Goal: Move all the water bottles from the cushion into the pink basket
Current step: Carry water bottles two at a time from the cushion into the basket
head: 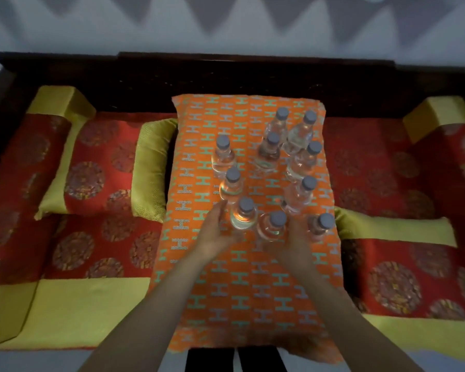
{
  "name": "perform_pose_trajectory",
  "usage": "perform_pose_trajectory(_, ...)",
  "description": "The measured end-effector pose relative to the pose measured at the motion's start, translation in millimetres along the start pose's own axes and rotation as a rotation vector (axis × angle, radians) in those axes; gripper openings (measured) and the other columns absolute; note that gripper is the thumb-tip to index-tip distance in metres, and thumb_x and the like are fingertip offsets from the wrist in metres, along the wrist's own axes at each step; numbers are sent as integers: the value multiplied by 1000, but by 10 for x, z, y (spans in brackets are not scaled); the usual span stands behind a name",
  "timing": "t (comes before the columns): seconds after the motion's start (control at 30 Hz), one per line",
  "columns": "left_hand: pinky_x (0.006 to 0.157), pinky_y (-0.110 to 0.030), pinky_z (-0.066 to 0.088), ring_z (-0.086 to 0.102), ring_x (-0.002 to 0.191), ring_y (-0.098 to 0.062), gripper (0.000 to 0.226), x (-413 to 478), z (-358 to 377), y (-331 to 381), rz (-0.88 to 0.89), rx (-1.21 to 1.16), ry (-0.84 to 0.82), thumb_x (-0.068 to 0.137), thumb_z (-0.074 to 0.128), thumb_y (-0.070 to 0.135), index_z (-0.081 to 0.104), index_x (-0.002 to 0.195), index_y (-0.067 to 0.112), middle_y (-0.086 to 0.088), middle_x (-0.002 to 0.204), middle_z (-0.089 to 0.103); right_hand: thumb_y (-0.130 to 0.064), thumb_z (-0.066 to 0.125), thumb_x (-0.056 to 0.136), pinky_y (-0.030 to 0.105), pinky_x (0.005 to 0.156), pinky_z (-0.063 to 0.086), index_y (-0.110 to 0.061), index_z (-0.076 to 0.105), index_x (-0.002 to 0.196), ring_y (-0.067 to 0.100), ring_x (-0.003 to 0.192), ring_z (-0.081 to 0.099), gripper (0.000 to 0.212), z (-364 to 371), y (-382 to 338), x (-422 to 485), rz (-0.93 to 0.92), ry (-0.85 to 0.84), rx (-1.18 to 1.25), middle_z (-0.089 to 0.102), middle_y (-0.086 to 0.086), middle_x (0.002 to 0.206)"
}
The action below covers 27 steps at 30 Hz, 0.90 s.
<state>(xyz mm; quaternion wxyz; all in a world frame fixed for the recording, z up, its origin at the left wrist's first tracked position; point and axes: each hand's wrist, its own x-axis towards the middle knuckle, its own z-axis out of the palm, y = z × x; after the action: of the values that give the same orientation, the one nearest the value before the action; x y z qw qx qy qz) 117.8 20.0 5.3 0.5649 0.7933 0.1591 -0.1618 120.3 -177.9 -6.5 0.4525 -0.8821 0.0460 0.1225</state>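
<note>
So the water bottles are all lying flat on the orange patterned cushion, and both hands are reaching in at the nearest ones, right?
Not quite. The head view shows the water bottles standing upright, caps up, on the orange patterned cushion, not lying flat. The rest holds: the left hand and the right hand are both reaching in at the nearest ones.

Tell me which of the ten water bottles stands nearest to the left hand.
The front bottle of the left row of three, just beside the left hand. The other two in that row stand farther back on the orange cushion.
</note>
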Motion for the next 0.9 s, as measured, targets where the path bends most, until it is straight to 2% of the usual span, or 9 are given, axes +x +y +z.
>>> perform_pose_trajectory(0.07,107,-44,40,44,130,-23,93,100,26,-43,57,101,-1,67,83,12,32,145,14,-8,142,45,-20,81,69,47,84,51,-14,47,132,24,107,62,71,65,21,21,18,29,-34,62,3,121)
perform_pose_trajectory(0.2,101,-45,45,52,122,-22,87,230,49,-155,168,216,-31,66,83,16,37,140,21,-4,135,53,-19,80,68,34,78,48,-20,43,134,20,107,62,76,203,57,26,67,89,-37,62,-3,120)
perform_pose_trajectory(0.33,95,-45,50,55,114,-27,95,269,90,-247,234,331,-28,68,82,22,27,144,35,-7,135,48,-14,77,70,44,91,51,-17,41,138,22,118,56,76,255,80,54,51,80,-3,58,2,129)
perform_pose_trajectory(0.4,93,-43,51,54,113,-28,94,301,105,-272,245,411,-12,70,81,25,25,145,37,-9,134,45,-13,77,71,42,90,51,-18,44,135,22,117,57,72,271,76,57,43,104,6,59,2,127)
perform_pose_trajectory(0.47,92,-39,49,51,114,-25,83,333,119,-250,290,436,42,72,79,33,33,142,35,-8,129,46,-12,78,71,36,84,50,-22,50,126,22,109,61,62,267,72,61,25,141,21,64,0,119)
perform_pose_trajectory(0.57,87,-36,49,49,111,-22,69,360,110,-186,338,368,77,72,76,44,44,131,28,-5,122,50,-13,79,71,42,78,55,-22,53,123,19,98,66,58,247,80,71,26,125,56,67,-4,110)
perform_pose_trajectory(0.67,83,-33,51,59,100,-13,61,310,60,-184,335,252,3,71,77,44,45,120,27,3,111,60,-14,81,69,44,75,57,-27,51,119,12,91,66,60,242,103,66,57,121,84,67,-13,103)
perform_pose_trajectory(0.8,64,-7,47,61,85,14,68,188,-55,-207,210,101,0,62,83,43,39,113,36,20,97,62,-21,87,62,42,79,57,-29,51,116,6,93,66,65,191,126,24,88,116,180,68,-12,104)
perform_pose_trajectory(0.9,67,-4,47,56,86,20,71,131,-196,-195,138,-22,40,62,86,35,45,119,27,18,103,60,-30,88,59,37,78,57,-34,50,109,7,92,66,63,114,85,-32,81,110,270,67,-13,102)
